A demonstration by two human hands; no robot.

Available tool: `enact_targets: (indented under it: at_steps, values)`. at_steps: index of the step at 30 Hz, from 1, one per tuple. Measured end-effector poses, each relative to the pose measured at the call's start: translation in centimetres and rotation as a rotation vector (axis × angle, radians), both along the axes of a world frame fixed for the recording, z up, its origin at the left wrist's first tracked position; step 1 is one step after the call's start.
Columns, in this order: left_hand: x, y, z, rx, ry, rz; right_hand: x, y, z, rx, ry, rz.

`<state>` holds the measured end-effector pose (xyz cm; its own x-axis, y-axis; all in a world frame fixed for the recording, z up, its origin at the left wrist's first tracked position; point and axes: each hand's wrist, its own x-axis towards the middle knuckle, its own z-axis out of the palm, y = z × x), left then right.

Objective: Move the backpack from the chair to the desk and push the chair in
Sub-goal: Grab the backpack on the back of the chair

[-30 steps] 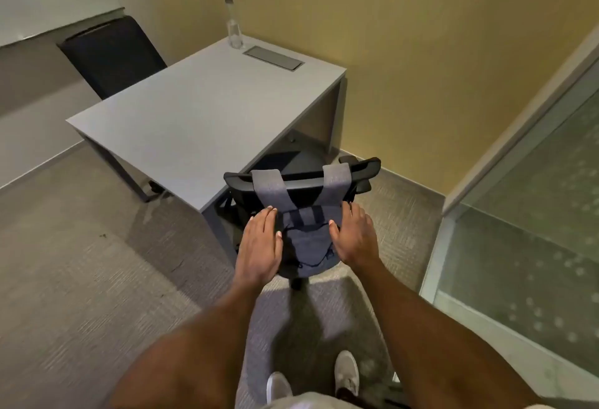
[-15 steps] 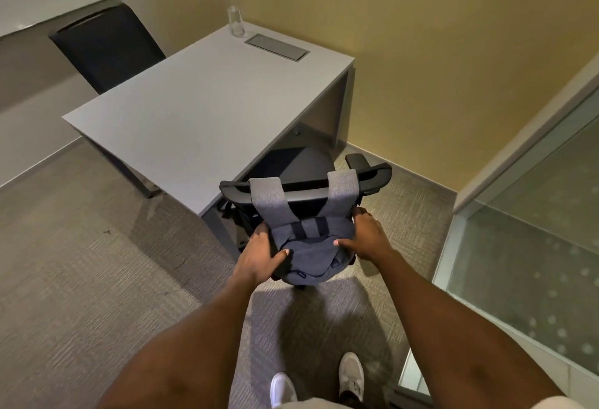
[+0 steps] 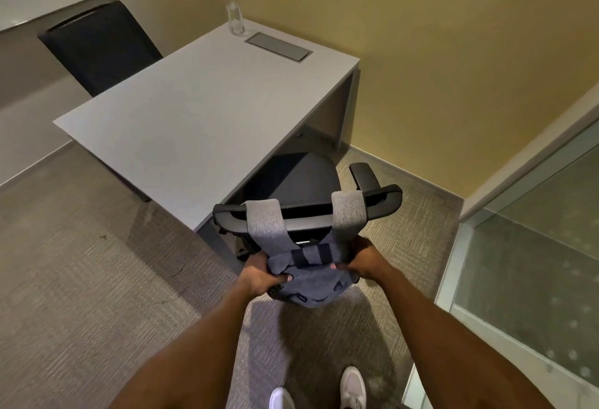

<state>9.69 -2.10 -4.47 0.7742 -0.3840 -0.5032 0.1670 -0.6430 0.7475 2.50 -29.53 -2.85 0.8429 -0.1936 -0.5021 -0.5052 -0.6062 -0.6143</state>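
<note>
Head view: left hand (image 3: 259, 276) and right hand (image 3: 364, 261) clamp fingers closed on the backpack (image 3: 308, 276), straps looped over the chair (image 3: 308, 214) backrest, apparently ready to lift it clear.

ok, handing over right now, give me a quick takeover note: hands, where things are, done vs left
Left hand: gripping the left side of the backpack.
Right hand: gripping its right side.
Backpack: hangs behind the chair, both straps looped over the top of the backrest; not lifted free yet.
Chair: seat partly under the desk, backrest sticking out past the desk edge.
Desk: holds only a bottle and a cable hatch, both at the far end; the near part is free for the backpack.
Done: two-handed grip.
Left: lift the straps off the backrest, set the backpack on the desk, push the chair in.
</note>
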Motion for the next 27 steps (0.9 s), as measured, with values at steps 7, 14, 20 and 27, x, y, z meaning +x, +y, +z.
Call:
enact_targets:
  at_steps: [7, 14, 20, 27]
  values:
    - [-0.2, -1.3, -0.8, -0.051, -0.072, 0.139, 0.2, 0.2, -1.0, -0.139, 0.173, -0.036]
    - [0.4, -1.5, -0.4, 0.078, -0.120, 0.086, -0.4, 0.9, -0.4, -0.177, -0.007, -0.125]
    - [-0.9, -0.6, 0.1, 0.093, -0.275, -0.007, -1.1, 1.5, 0.7, -0.138, -0.104, -0.259]
    - [-1.2, 0.6, 0.9, 0.147, -0.323, -0.055, -2.3, 1.3, 2.0, -0.224, -0.172, -0.223]
